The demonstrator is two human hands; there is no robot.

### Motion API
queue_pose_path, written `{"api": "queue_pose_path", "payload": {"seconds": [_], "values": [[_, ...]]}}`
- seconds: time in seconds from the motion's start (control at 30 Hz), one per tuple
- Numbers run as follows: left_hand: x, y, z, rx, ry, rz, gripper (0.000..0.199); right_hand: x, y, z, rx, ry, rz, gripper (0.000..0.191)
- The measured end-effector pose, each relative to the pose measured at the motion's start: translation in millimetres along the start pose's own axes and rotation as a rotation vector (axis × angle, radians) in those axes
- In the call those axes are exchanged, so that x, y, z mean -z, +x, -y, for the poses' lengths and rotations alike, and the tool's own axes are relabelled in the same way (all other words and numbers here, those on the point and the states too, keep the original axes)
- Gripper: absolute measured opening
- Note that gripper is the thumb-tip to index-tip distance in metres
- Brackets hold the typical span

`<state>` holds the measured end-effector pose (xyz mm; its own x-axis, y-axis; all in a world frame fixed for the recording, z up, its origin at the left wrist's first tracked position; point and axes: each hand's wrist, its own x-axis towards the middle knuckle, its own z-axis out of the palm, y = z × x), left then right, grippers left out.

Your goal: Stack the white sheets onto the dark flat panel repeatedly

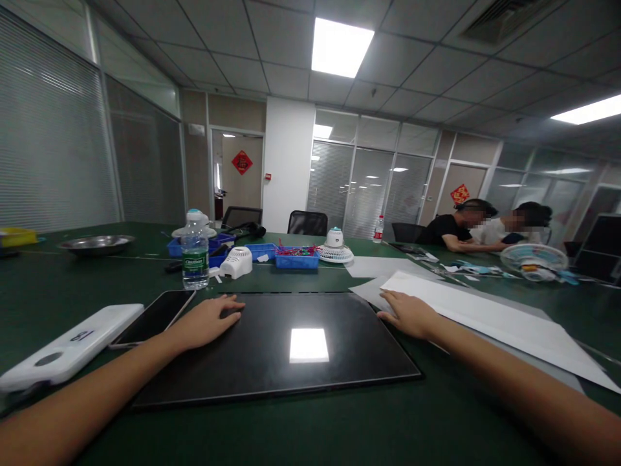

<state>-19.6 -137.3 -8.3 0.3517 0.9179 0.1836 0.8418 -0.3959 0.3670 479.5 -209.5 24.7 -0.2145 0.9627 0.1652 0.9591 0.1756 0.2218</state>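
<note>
A flat, glossy black screen panel (272, 362) lies on the green table in front of me, with a ceiling light mirrored in it. My left hand (208, 320) rests at its far left part, fingers stretched out and slightly apart. Across from it, my right hand (407, 315) is by the panel's far right corner, also open, its fingers near the edge of a white sheet (485, 317). Neither hand grips anything. A phone (152, 318) lies beside my left forearm, and a white power-bank-like device (72, 346) lies farther left.
Beyond the panel stand a water bottle (195, 252), a white plastic housing (237, 262), a blue tray (297, 260) of small coloured parts and a white fan part (335, 247). A metal dish (97, 244) is at left. Two people (456, 230) sit at far right near a fan cage (533, 260).
</note>
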Motion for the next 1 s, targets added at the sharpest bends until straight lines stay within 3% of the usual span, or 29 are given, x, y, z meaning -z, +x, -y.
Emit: {"api": "queue_pose_path", "payload": {"seconds": [0.1,0.23,0.4,0.5,0.6,0.77,0.9,1.0], "values": [[1.1,2,2,0.015,0.016,0.015,0.060,-19,-4,-30,-0.107,-0.031,0.038,0.043],[5.8,-1,2,0.011,0.001,0.088,0.063,-20,-7,-53,-0.242,-0.112,0.002,0.037],[6.9,-9,-6,0.012,-0.030,0.140,0.068,1,-5,-40,-0.320,-0.171,-0.111,0.040],[1.6,-10,-17,0.029,-0.012,0.133,0.070,14,-12,-3,-0.169,-0.138,-0.175,0.039],[-6.5,-9,-28,0.024,-0.033,0.078,0.071,24,-26,47,0.134,0.005,-0.200,0.036],[-15.4,-7,-30,-0.023,-0.135,0.000,0.075,45,-59,118,0.514,0.333,-0.079,0.037],[-16.7,-7,-26,-0.049,-0.092,0.066,0.083,63,-80,141,0.632,0.605,0.096,0.047],[-14.5,-8,-29,-0.065,-0.026,0.107,0.091,64,-77,132,0.659,0.728,0.197,0.054]]}}
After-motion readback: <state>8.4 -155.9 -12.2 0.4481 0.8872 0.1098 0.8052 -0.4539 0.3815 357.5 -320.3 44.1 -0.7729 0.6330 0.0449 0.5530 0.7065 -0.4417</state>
